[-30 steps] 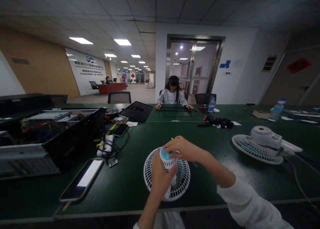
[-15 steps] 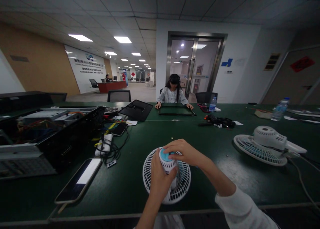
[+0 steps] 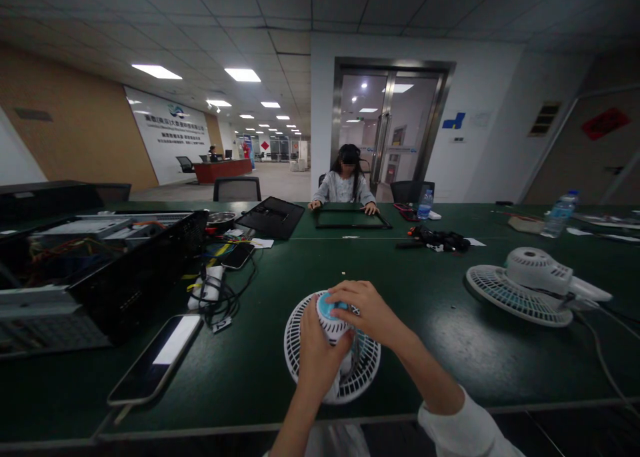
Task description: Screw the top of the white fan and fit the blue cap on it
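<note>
A white fan (image 3: 367, 370) lies grille-down on the green table near its front edge, with its motor housing upward. My left hand (image 3: 320, 354) is wrapped round the left side of the white housing. On top of the housing sits a light blue round cap (image 3: 331, 306). My right hand (image 3: 361, 308) reaches over from the right, its fingers closed on the blue cap. Part of the housing and the fan's stem is hidden behind my hands.
An opened computer case (image 3: 140, 270), a phone (image 3: 155, 360) and tangled cables (image 3: 227, 297) lie left. A second fan (image 3: 520, 297) lies right. Across the green table (image 3: 420, 377), a person (image 3: 345, 184) touches a black frame (image 3: 353, 226). Bottles stand at the back right.
My right hand has shifted slightly on the blue cap, while my left hand keeps its hold on the housing. The other person's hand has moved inward along the black frame.
</note>
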Action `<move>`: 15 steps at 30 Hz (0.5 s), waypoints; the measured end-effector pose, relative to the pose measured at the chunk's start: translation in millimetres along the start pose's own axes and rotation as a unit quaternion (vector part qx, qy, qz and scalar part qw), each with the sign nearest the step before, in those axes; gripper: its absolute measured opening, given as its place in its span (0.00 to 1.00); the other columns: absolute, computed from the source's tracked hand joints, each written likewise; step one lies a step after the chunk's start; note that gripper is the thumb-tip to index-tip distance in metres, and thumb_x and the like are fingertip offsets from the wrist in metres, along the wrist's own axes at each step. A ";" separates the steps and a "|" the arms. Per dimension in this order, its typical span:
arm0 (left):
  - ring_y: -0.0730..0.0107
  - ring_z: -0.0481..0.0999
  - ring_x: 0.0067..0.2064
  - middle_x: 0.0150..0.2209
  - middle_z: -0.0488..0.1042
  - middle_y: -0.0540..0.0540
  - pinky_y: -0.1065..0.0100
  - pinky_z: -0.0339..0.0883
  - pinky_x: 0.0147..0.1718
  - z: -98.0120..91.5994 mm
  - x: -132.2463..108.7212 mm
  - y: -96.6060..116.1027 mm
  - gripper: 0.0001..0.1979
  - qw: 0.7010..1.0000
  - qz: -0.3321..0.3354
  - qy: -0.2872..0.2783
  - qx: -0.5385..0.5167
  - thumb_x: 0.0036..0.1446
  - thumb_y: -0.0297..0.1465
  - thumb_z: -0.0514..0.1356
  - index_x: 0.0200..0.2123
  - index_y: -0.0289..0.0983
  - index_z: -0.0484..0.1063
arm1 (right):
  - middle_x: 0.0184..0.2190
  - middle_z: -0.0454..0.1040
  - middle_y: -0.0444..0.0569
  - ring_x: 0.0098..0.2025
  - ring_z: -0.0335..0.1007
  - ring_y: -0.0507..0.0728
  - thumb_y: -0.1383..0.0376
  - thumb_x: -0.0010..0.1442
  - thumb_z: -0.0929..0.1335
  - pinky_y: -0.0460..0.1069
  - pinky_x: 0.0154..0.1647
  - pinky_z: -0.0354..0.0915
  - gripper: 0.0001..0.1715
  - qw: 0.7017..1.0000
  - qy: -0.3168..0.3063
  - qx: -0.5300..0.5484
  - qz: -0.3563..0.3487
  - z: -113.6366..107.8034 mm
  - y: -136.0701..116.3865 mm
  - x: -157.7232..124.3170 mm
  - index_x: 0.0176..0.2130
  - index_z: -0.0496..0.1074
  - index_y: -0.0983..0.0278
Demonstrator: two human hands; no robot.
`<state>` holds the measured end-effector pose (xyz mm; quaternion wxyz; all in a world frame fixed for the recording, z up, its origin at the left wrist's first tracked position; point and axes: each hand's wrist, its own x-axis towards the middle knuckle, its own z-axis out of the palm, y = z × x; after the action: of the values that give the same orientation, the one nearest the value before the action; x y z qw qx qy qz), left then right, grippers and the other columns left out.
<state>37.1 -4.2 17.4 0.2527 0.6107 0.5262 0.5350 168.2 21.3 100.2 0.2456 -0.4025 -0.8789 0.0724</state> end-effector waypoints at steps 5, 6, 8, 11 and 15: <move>0.51 0.59 0.61 0.57 0.61 0.36 0.47 0.52 0.59 1.7 0.1 -1.8 0.34 1.000 0.011 0.007 0.002 0.47 0.34 0.60 0.56 0.35 0.54 | 0.45 0.74 0.47 0.49 0.66 0.57 0.61 0.61 0.66 0.56 0.51 0.54 0.10 0.998 0.021 -0.024 0.058 5.0 -13.2 -2.9 0.43 0.72 0.59; 0.51 0.59 0.61 0.57 0.61 0.35 0.47 0.52 0.59 1.9 0.2 -2.7 0.34 1.000 0.012 0.010 0.003 0.47 0.34 0.60 0.57 0.34 0.54 | 0.45 0.74 0.47 0.49 0.66 0.57 0.61 0.61 0.65 0.56 0.51 0.54 0.10 0.997 0.023 -0.030 0.067 5.8 -15.8 -3.5 0.43 0.72 0.58; 0.50 0.59 0.61 0.58 0.60 0.34 0.47 0.51 0.60 1.9 0.6 -4.8 0.34 1.000 0.010 0.008 0.007 0.47 0.34 0.60 0.57 0.34 0.53 | 0.45 0.73 0.48 0.49 0.66 0.57 0.61 0.62 0.65 0.56 0.51 0.54 0.10 0.995 0.028 -0.044 0.082 7.3 -20.3 -4.6 0.44 0.72 0.58; 0.49 0.57 0.62 0.59 0.59 0.33 0.46 0.50 0.60 0.6 1.3 -6.7 0.35 1.000 0.007 -0.008 0.006 0.47 0.34 0.61 0.58 0.33 0.52 | 0.46 0.73 0.47 0.50 0.65 0.57 0.62 0.62 0.65 0.56 0.51 0.54 0.10 0.992 0.039 -0.062 0.103 9.5 -25.3 -5.5 0.44 0.72 0.58; 0.49 0.57 0.62 0.59 0.58 0.32 0.46 0.49 0.60 -0.6 1.5 -4.6 0.36 1.000 0.000 -0.007 -0.004 0.46 0.34 0.60 0.57 0.31 0.53 | 0.44 0.73 0.47 0.49 0.65 0.57 0.63 0.61 0.66 0.56 0.51 0.54 0.09 0.988 0.049 -0.073 0.126 12.0 -31.0 -4.8 0.42 0.72 0.59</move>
<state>34.6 -1.5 14.1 0.2587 0.6135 0.5225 0.5326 144.2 -2.0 98.0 0.2475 -0.5302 -0.8107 0.0185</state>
